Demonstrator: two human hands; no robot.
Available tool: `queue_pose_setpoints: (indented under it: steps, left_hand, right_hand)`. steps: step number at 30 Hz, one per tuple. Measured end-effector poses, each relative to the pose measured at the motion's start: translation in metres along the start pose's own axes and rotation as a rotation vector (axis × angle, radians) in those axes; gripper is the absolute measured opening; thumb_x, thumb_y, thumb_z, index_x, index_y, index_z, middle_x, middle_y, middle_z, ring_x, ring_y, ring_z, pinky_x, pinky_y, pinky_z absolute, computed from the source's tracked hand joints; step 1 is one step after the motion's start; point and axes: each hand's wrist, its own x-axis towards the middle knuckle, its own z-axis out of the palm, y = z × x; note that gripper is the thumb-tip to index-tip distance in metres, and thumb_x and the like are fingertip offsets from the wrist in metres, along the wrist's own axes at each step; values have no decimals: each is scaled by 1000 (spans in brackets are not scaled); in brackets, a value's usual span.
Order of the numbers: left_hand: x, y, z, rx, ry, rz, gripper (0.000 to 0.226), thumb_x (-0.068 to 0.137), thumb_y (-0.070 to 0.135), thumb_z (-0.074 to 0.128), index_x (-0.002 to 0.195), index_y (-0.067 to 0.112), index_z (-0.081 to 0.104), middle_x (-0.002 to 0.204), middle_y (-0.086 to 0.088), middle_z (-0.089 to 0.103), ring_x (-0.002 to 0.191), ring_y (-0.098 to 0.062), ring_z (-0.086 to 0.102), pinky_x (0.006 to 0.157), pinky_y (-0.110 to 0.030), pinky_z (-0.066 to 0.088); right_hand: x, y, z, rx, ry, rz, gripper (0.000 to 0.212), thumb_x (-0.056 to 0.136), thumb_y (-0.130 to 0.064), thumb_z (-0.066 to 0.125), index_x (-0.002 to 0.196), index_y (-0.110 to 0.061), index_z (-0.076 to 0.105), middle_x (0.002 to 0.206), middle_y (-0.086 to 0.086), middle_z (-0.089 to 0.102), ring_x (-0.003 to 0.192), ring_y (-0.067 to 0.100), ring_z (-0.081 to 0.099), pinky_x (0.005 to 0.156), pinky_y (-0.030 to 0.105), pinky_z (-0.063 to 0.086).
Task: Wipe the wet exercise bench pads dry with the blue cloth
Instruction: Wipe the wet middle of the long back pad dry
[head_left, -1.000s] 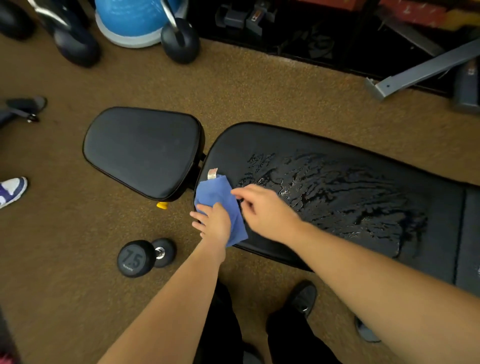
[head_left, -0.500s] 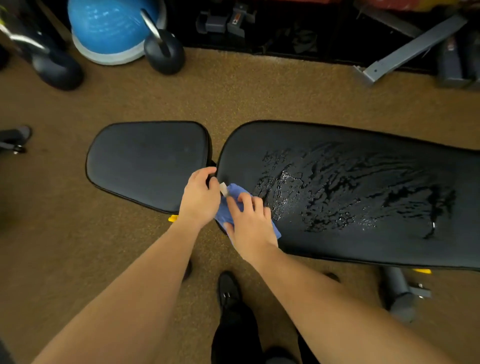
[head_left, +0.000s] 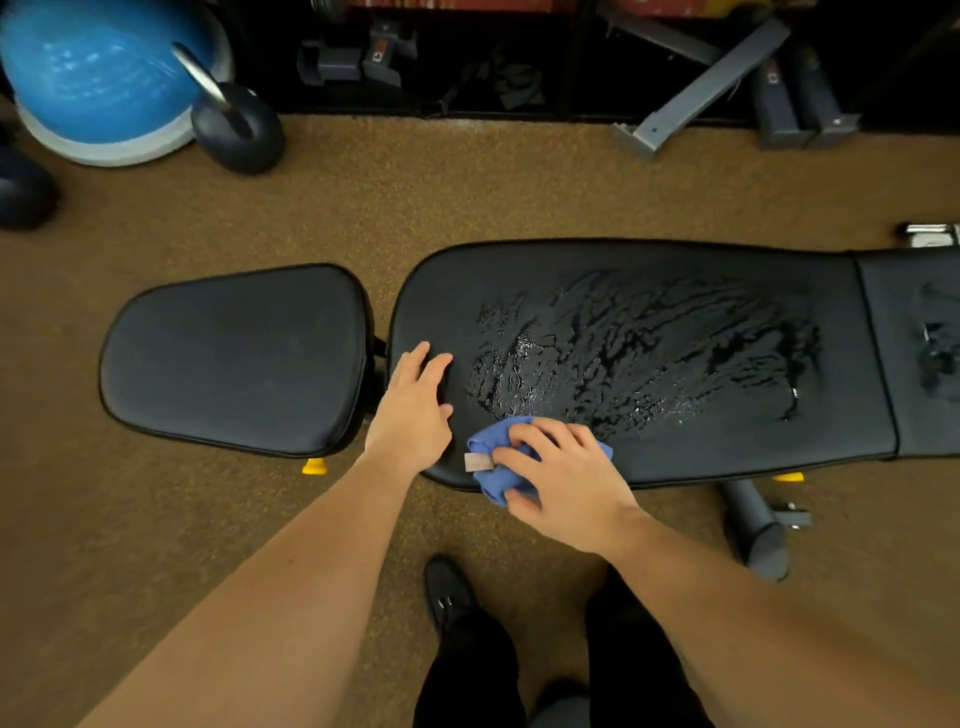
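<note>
The long black back pad (head_left: 649, 270) lies across the middle, with a wide patch of water (head_left: 639, 348) beading over its centre. A smaller patch of water shows on the pad section at the far right (head_left: 935, 348). The short seat pad (head_left: 234, 358) to the left looks dry. My right hand (head_left: 566, 478) grips the bunched blue cloth (head_left: 493, 467) at the back pad's near left edge, just below the water. My left hand (head_left: 415, 410) rests flat with straight fingers on the back pad's left end, apart from the cloth.
A blue balance ball (head_left: 98, 78) and a black kettlebell (head_left: 234, 119) stand at the back left. Grey metal frame parts (head_left: 701, 88) lean at the back right. The bench foot (head_left: 753, 525) sticks out near my shoes (head_left: 447, 592) on the brown floor.
My left hand has let go of the cloth and now lies flat on the back pad. My right hand has gathered the cloth into a bunch. The view has shifted to the right.
</note>
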Motion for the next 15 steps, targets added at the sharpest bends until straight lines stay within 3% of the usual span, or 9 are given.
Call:
queue_pose_setpoints:
  steps: [7,11,15]
  left_hand:
    - [3,3,-5,31,4,-27,67,93,12,64,152,27,33,163,3,14,150,-23,16,116,-45,34]
    - [5,9,-8,60,-6,-37,69,92,24,64,153,26,31,161,0,17,148,-26,18,115,-46,34]
    - [6,18,-5,74,32,-62,72,93,41,57,155,25,25,158,-3,21,146,-28,21,115,-46,31]
  right_hand:
    - [-32,41,-11,-60,51,5,33,85,-40,57,117,-31,63,124,-4,57,121,22,49,96,40,41]
    - [-52,66,-18,-88,75,42,33,83,-39,55,114,-30,63,120,-3,57,116,24,52,93,41,42]
    - [-69,83,-20,-16,139,177,50,81,-42,54,130,-29,54,118,-3,55,111,23,49,89,42,45]
